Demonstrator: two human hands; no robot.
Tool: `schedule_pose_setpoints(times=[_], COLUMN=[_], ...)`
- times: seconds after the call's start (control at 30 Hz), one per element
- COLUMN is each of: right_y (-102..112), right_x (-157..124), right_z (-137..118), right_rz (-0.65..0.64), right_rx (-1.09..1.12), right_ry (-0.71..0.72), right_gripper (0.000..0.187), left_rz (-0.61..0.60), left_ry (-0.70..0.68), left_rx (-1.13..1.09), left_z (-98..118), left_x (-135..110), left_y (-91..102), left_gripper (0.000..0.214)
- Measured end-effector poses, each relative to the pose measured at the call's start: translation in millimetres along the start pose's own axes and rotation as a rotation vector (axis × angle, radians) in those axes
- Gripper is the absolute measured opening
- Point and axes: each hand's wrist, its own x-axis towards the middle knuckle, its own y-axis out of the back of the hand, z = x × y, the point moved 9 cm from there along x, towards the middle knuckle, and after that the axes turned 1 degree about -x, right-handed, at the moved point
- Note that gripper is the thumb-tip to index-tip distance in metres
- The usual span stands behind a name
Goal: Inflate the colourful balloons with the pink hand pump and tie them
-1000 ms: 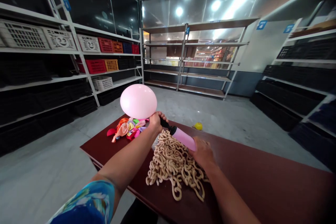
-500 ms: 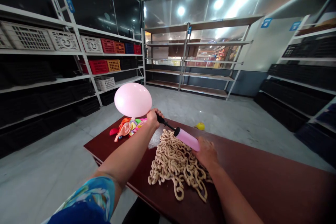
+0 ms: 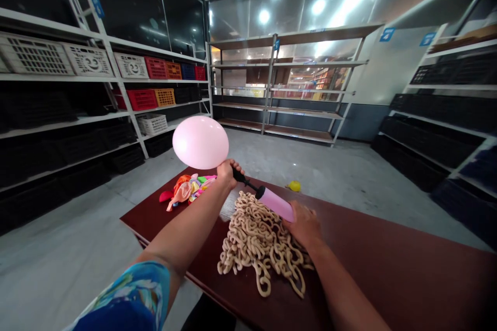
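Observation:
My left hand (image 3: 227, 174) is closed around the black nozzle end of a hand pump, where the neck of an inflated pale pink balloon (image 3: 200, 142) sits. My right hand (image 3: 304, 223) grips the pink barrel of the pump (image 3: 275, 203). Both hands are held above a dark red table (image 3: 388, 274). Under the pump lies a heap of beige looped cord (image 3: 260, 245). A pile of flat, coloured balloons (image 3: 187, 190) rests on the table's far left corner, just left of my left hand.
A small yellow thing (image 3: 294, 185) lies on the grey floor beyond the table. White shelving with plastic crates (image 3: 87, 59) lines the left wall. More shelves stand at the back (image 3: 295, 88) and on the right (image 3: 446, 108).
The pink balloon has grown slightly larger. My right hand has moved the pump barrel in and out along the rod. The view has shifted a little.

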Motion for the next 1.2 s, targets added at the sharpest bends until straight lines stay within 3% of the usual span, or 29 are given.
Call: schedule_pose_setpoints(times=[0.13,0.23,0.37,0.57,0.67,0.87,1.07,1.2], right_y=[0.3,-0.7,-2.3,1.4,7.0,33.6,31.5,31.7], right_x=[0.2,-0.4,-1.7,-3.4,-3.8,-10.6,-17.4,-19.4], right_z=[2.1,2.9,2.4,-5.1,-7.0,-41.3,-74.0,-75.0], right_rz=[0.009,0.017,0.018,0.003,-0.009,0.12,0.047,0.017], right_rx=[-0.001,-0.008,-0.031,-0.024,-0.04,-0.043,-0.045,-0.104], right_ry=[-0.013,-0.011,-0.009,0.036,0.017,0.11,0.253,0.227], right_gripper=[0.032,0.031,0.028,0.031,0.032,0.063,0.041,0.03], left_rz=[-0.008,0.001,0.022,-0.019,-0.047,-0.032,-0.223,-0.21], left_ry=[-0.039,-0.05,-0.017,0.037,0.027,0.089,0.145,0.152], left_rx=[-0.003,-0.02,-0.068,-0.096,-0.128,-0.188,-0.228,-0.211], left_z=[34.7,38.1,6.1,-48.1,-54.3,-80.4,-105.9,-100.7], left_x=[7.9,8.9,2.2,-14.6,-18.4,-31.4,-58.9,-53.7], left_y=[3.8,9.5,14.6,5.5,4.3,16.7,-5.6,-2.7], left_gripper=[0.014,0.014,0.013,0.014,0.014,0.017,0.02,0.02])
